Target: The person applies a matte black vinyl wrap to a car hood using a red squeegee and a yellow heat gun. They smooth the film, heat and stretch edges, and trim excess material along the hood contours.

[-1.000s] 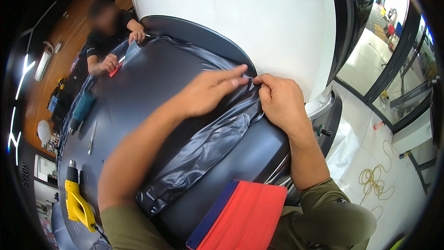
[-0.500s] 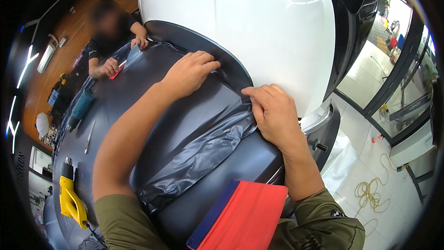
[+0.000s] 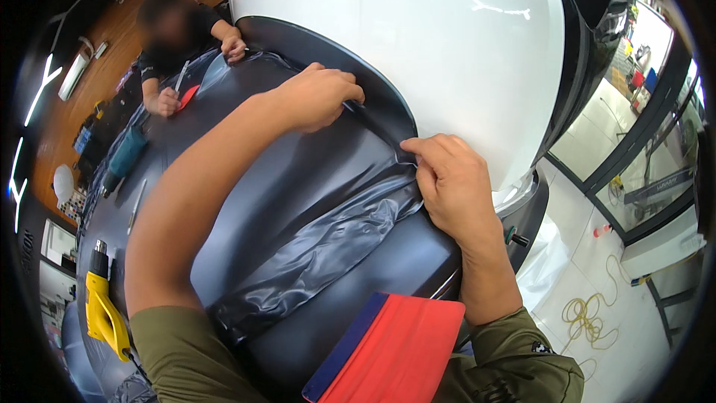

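A sheet of dark satin vinyl film (image 3: 328,254) lies over a curved car panel, smooth in places and bunched into shiny wrinkles between my arms. My left hand (image 3: 317,97) reaches to the film's far edge, its fingers curled and closed on that edge beside the dark rim (image 3: 321,45). Farther right and nearer me, my right hand (image 3: 455,183) pinches the film between thumb and forefinger, by the corner of the white car panel (image 3: 432,67). A red squeegee with a dark blue edge (image 3: 391,351) is in front of my torso.
Across the panel a co-worker (image 3: 179,37) leans in, with a red squeegee (image 3: 188,95) and a slim knife-like tool (image 3: 182,75) at one hand. A yellow heat gun (image 3: 104,306), a teal heat gun (image 3: 125,158) and a slim cutter (image 3: 137,207) lie at left. A yellow cord (image 3: 589,321) is coiled on the floor.
My left hand has moved slightly up and right along the film edge; my right hand stays pinched on it. The co-worker's hands have shifted and the slim tool now points up.
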The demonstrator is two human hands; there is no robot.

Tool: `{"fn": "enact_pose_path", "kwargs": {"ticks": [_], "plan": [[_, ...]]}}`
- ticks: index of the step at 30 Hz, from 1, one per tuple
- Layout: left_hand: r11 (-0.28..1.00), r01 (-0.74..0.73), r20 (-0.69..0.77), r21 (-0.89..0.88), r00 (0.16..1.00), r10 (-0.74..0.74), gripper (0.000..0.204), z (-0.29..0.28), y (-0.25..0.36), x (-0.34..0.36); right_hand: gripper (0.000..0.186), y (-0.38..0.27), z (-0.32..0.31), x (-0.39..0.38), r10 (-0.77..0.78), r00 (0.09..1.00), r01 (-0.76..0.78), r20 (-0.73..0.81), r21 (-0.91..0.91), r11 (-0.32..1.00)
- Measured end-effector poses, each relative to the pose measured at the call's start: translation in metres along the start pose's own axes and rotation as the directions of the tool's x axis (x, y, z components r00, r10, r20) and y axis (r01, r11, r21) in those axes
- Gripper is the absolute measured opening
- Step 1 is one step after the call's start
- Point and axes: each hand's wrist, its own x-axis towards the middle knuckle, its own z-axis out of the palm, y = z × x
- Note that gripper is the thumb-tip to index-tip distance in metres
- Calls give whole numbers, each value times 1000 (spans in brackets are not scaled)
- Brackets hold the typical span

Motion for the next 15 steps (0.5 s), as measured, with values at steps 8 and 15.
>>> {"fn": "enact_pose_path", "kwargs": {"ticks": [8,15], "plan": [[990,64,-25,-129,997,-68,14,6,-24,14,23,-3,-1,-4,68,995,-64,75,-53,997],[970,200,42,-137,980,-196,21,5,-20,10,22,-3,-1,-2,117,988,-109,98,-87,990]]}}
